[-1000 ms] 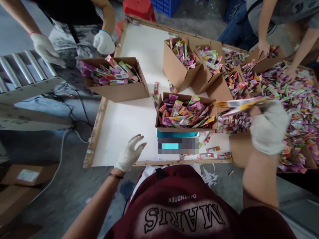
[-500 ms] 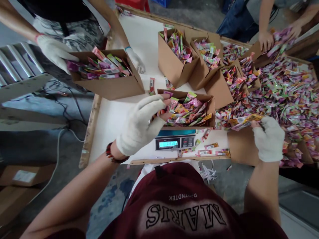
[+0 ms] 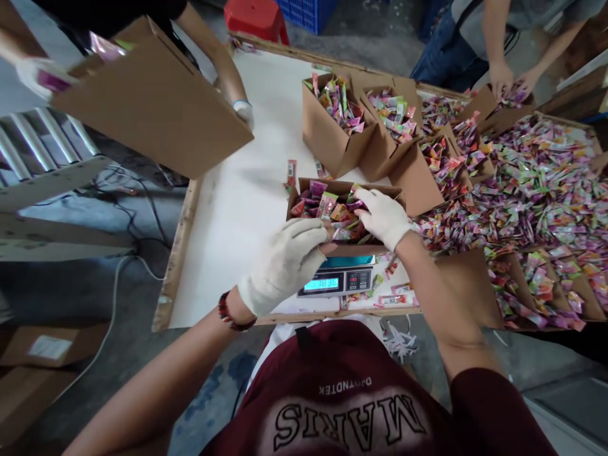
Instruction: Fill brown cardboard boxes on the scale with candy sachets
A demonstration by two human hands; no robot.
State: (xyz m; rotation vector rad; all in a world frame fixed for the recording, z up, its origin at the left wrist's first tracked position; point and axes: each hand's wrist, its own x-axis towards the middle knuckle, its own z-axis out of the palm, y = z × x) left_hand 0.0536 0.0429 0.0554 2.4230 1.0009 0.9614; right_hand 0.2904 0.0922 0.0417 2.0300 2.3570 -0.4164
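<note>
An open cardboard box [image 3: 302, 187] full of bright candy packets [image 3: 332, 215] stands on a small digital scale [image 3: 335, 282] at the near edge of the white table [image 3: 247, 209]. My gloved left hand [image 3: 285, 263] curls over the box's near left corner. My gloved right hand [image 3: 382, 216] is inside the box, its fingers bent down onto the packets. Whether it still grips any is hard to see.
A co-worker at the upper left holds a large cardboard box [image 3: 152, 101] tilted in the air. Two more filled boxes [image 3: 327, 136] stand behind. A big heap of packets [image 3: 546, 190] covers the right, where another person's hands [image 3: 503, 79] work. A roller conveyor [image 3: 47, 145] is at left.
My right hand swung left from the heap into the box with its packets. My left hand slid down to the box's near corner. The co-worker lifted the large box off the table.
</note>
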